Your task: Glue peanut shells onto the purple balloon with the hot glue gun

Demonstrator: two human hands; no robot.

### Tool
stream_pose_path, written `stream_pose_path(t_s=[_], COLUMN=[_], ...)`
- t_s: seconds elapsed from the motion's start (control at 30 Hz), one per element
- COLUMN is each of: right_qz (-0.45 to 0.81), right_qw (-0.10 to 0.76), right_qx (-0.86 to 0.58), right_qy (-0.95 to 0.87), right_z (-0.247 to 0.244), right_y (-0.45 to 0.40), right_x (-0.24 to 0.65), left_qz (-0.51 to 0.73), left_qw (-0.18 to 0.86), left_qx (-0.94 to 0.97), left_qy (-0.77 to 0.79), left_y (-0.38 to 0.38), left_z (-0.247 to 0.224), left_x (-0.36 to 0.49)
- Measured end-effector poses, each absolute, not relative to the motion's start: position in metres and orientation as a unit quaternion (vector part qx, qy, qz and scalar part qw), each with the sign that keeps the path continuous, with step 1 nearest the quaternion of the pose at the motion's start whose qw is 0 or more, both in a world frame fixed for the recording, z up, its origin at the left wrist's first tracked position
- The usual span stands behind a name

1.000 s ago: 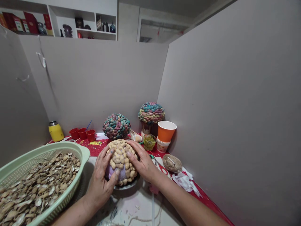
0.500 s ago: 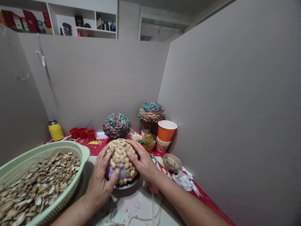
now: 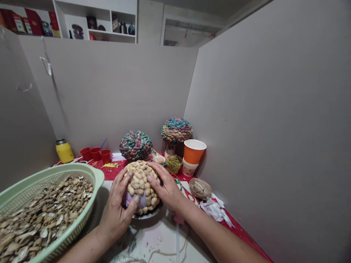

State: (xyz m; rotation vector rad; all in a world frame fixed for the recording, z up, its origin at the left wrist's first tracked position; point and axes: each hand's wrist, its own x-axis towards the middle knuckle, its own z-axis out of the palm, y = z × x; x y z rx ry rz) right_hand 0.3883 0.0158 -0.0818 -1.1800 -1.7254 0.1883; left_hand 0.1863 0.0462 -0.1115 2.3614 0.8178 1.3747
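Observation:
A dome covered in peanut shells point(image 3: 140, 179) sits on a round metal dish point(image 3: 146, 216) in the middle, with a bare purple patch at its lower left. My left hand point(image 3: 118, 201) is curved round the left side, its thumb at the purple patch. On the upper right side of the dome rests my right hand point(image 3: 166, 185), fingers over the top and thumb against the shells. Both hands hold the dome between them. To the left, a green basket point(image 3: 98, 178) holds a heap of split shells point(image 3: 52, 208).
Behind stand two colourful domes point(image 3: 136, 145), point(image 3: 177, 130), red cups point(image 3: 95, 154), a yellow bottle point(image 3: 64, 151) and an orange cup point(image 3: 194, 152). Twine point(image 3: 200, 189), red-handled scissors point(image 3: 190, 196) and crumpled tissue point(image 3: 216, 210) lie right. Grey partitions point(image 3: 115, 84) enclose the table.

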Motion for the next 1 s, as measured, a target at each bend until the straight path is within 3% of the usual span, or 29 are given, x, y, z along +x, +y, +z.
stream_pose_path(t_s=[0.4,0.7,1.0], right_qz=[0.087,0.092,0.067], right_qw=[0.497,0.494,0.37], right_qx=[-0.494,-0.506,-0.586], right_qy=[-0.708,-0.701,-0.718], right_z=[-0.076,-0.078,-0.035], right_y=[0.015,0.014,-0.01], right_x=[0.387,0.389,0.422], left_qz=[0.492,0.51,0.49], left_qw=[0.167,0.356,0.354], left_qx=[0.806,0.66,0.684], left_qy=[0.283,0.421,0.408], left_y=[0.046,0.058,0.062], left_z=[-0.114,-0.126,-0.13], left_x=[0.182,0.184,0.184])
